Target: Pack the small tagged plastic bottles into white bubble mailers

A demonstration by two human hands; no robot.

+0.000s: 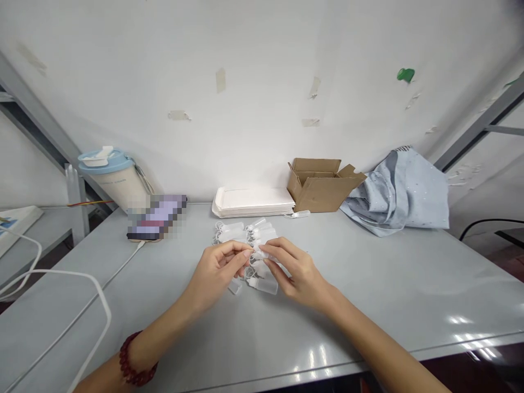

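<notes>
Several small translucent plastic bottles [264,285] with white caps and thin looped cords lie in two rough columns on the grey table [344,333]. Over them, my right hand [301,270] pinches one such small bottle [260,254] by its body, cap end toward the left. Thumb and fingertips of my left hand [221,267] press together at that cap, on something thin, perhaps the cord; it is too small to make out. Both hands partly cover the bottles beneath. A red bead bracelet [137,360] circles my left wrist.
Along the wall stand a stack of white envelopes [254,202], an open cardboard box [323,188] and a crumpled light-blue cloth [403,194]. One more bottle [302,214] lies before the box. At left are a tumbler [117,183], a phone [158,218] and a white cable [102,295].
</notes>
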